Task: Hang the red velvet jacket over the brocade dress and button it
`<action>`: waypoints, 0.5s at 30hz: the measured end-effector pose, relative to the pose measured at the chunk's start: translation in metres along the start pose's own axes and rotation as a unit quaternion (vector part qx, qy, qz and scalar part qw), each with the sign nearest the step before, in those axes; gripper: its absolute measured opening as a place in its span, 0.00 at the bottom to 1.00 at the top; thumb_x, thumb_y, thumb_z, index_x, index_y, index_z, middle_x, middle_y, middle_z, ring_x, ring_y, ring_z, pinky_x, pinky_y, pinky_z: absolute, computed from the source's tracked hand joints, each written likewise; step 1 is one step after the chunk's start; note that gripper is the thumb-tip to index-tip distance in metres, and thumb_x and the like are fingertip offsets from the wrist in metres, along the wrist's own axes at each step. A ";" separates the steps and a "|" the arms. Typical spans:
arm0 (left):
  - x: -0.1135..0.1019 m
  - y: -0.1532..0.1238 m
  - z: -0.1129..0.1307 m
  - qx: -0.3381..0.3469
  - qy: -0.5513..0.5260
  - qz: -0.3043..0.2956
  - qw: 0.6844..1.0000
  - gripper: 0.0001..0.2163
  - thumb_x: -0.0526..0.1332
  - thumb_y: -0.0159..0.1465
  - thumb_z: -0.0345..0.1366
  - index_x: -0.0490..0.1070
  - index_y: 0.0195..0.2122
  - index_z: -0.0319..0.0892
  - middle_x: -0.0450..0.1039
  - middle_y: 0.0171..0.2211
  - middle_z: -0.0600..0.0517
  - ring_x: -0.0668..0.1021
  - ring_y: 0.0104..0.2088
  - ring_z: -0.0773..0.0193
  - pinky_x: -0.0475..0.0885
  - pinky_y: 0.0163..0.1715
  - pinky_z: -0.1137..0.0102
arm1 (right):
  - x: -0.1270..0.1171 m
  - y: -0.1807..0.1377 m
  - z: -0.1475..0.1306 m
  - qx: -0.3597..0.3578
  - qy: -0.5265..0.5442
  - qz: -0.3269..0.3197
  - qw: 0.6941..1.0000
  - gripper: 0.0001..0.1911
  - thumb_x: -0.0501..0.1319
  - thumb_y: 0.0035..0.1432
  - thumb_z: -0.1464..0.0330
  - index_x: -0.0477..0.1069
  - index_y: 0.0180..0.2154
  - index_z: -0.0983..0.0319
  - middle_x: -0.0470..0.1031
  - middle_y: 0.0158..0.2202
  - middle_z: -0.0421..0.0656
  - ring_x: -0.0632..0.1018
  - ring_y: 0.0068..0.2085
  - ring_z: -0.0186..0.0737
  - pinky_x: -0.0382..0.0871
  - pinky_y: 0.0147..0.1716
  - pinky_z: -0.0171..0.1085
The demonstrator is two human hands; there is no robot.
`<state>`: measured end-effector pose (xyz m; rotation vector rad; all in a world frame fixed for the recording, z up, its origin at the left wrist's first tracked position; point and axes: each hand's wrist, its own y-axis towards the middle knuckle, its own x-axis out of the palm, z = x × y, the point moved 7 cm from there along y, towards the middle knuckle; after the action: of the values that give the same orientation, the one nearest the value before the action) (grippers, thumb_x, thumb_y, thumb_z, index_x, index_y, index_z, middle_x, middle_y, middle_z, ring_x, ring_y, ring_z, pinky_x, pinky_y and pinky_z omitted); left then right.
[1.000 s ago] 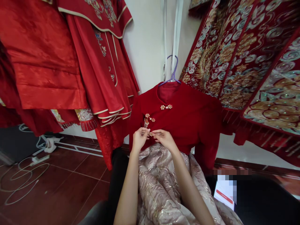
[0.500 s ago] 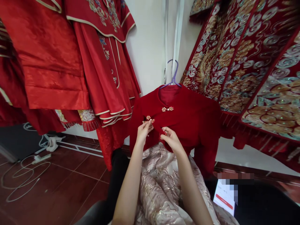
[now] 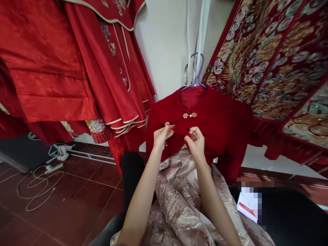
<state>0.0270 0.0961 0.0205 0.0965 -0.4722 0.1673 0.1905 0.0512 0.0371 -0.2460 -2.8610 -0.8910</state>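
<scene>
A dark red velvet jacket hangs on a purple hanger against the white wall. It has pearl clasps; the top one near the collar is fastened. My left hand pinches the front flap at the second pearl clasp. My right hand grips the jacket's front fabric just to the right of it. Both forearms reach up from below over a pale pink brocade skirt.
Red satin garments hang at the left. Embroidered red and gold panels hang at the right. White cables lie on the dark red tiled floor. A white card rests on a black surface at the lower right.
Both hands have moved up the jacket's front from a lower clasp to the second clasp. The view has shifted slightly right and up.
</scene>
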 end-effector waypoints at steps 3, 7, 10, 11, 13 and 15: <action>-0.002 0.005 0.005 -0.027 -0.005 -0.011 1.000 0.11 0.65 0.59 0.38 0.76 0.34 0.32 0.80 0.36 0.41 0.81 0.36 0.61 0.75 0.47 0.61 | 0.013 0.003 -0.001 0.019 -0.023 -0.083 0.996 0.11 0.58 0.46 0.74 0.55 0.29 0.59 0.56 0.26 0.33 0.59 0.26 0.29 0.54 0.27 0.30; -0.006 0.012 0.012 -0.050 0.013 -0.042 0.998 0.10 0.66 0.57 0.37 0.77 0.34 0.33 0.79 0.37 0.41 0.81 0.36 0.62 0.75 0.46 0.63 | 0.031 -0.009 0.007 0.112 -0.062 -0.247 0.960 0.10 0.59 0.47 0.72 0.56 0.28 0.59 0.58 0.26 0.33 0.62 0.28 0.30 0.57 0.30 0.30; -0.008 0.017 0.012 -0.064 0.016 -0.056 0.996 0.13 0.68 0.55 0.40 0.77 0.34 0.34 0.79 0.37 0.41 0.81 0.37 0.61 0.75 0.45 0.64 | 0.029 -0.018 0.008 0.137 -0.085 -0.252 0.954 0.11 0.60 0.49 0.70 0.56 0.29 0.59 0.58 0.26 0.33 0.63 0.28 0.31 0.58 0.30 0.31; -0.009 0.018 0.011 -0.068 0.013 -0.060 0.996 0.14 0.68 0.54 0.42 0.77 0.34 0.34 0.79 0.38 0.41 0.81 0.37 0.60 0.75 0.44 0.64 | 0.027 -0.019 0.008 0.138 -0.090 -0.236 0.958 0.11 0.61 0.50 0.69 0.56 0.29 0.59 0.58 0.26 0.33 0.63 0.28 0.31 0.58 0.30 0.31; -0.010 0.019 0.007 -0.074 0.008 -0.068 0.995 0.16 0.68 0.53 0.44 0.77 0.36 0.35 0.79 0.38 0.41 0.81 0.37 0.60 0.76 0.43 0.64 | 0.021 -0.021 0.008 0.142 -0.101 -0.207 0.963 0.12 0.62 0.51 0.69 0.57 0.29 0.59 0.58 0.26 0.33 0.63 0.28 0.31 0.58 0.29 0.31; -0.011 0.018 0.002 -0.079 0.018 -0.072 0.994 0.16 0.69 0.52 0.44 0.77 0.36 0.36 0.79 0.39 0.41 0.81 0.38 0.59 0.75 0.43 0.64 | 0.016 -0.024 0.004 0.150 -0.106 -0.193 0.964 0.12 0.63 0.51 0.67 0.58 0.30 0.59 0.59 0.26 0.33 0.64 0.28 0.31 0.59 0.29 0.31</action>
<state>0.0131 0.1123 0.0186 -0.0278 -0.4401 -0.0095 0.1703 0.0363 0.0232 0.2756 -3.2558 -0.4879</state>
